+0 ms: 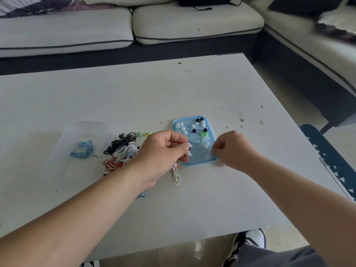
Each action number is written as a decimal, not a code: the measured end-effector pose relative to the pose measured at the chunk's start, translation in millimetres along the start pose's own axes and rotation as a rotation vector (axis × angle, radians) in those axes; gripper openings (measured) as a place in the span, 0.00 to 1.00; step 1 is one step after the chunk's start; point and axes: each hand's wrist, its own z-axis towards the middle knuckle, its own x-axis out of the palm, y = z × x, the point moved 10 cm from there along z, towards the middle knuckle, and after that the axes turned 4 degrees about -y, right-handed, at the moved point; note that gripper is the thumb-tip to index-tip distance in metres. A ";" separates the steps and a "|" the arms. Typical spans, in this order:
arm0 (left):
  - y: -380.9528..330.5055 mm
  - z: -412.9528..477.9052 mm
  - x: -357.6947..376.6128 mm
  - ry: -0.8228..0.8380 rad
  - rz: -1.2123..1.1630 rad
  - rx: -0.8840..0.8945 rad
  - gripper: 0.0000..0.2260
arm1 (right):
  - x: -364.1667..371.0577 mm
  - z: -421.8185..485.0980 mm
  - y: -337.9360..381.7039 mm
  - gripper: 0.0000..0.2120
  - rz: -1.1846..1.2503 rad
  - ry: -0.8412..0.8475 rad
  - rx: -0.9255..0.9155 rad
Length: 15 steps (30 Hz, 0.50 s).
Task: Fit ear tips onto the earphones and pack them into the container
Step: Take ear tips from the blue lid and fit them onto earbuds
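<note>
I have both hands low over the white table, working at a shallow blue tray that sits just right of the table's centre. My left hand comes in at the tray's 8 o'clock corner. Its fingers are curled and pinch a pair of white earphones, with the buds poking out over the tray's left edge. The white cable hangs below the palm onto the table at 6 o'clock of that hand. My right hand is at the tray's 4 o'clock edge, fingers bunched tight, fingertips touching the rim. I cannot tell whether they pinch anything.

Loose ear tips lie scattered in the tray. They are mostly white or clear, with black ones toward 12 o'clock and a green pair near the middle.

At the tray's 9 o'clock lies a tangled pile of earphones in black, white and red, with green earphones at its far edge. Further out at 9 o'clock sits the clear container, with coiled blue earphones inside it.
</note>
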 end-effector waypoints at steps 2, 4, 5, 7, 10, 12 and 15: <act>0.8 0.3 -1.0 0.000 -0.002 0.000 0.03 | 0.2 -0.8 0.6 0.08 0.005 0.013 0.002; 1.5 0.5 -1.0 0.001 -0.002 0.000 0.03 | 0.6 -1.5 0.4 0.08 0.004 0.029 0.007; 2.0 0.8 -1.1 0.001 0.000 0.000 0.03 | 0.8 -2.1 0.4 0.07 0.001 0.039 0.010; 3.3 0.8 -1.0 -0.001 0.006 -0.001 0.03 | -1.8 -3.1 -1.0 0.08 -0.001 0.037 0.017; 8.9 1.0 0.2 -0.012 0.017 -0.013 0.03 | -9.4 -2.7 -9.4 0.10 0.038 0.022 0.066; 15.6 0.4 3.5 -0.018 0.029 -0.029 0.03 | -13.8 -1.2 -17.8 0.14 0.053 0.018 0.108; 26.5 -0.7 12.5 -0.006 0.033 -0.061 0.03 | -15.1 -0.2 -25.5 0.15 0.101 0.024 0.142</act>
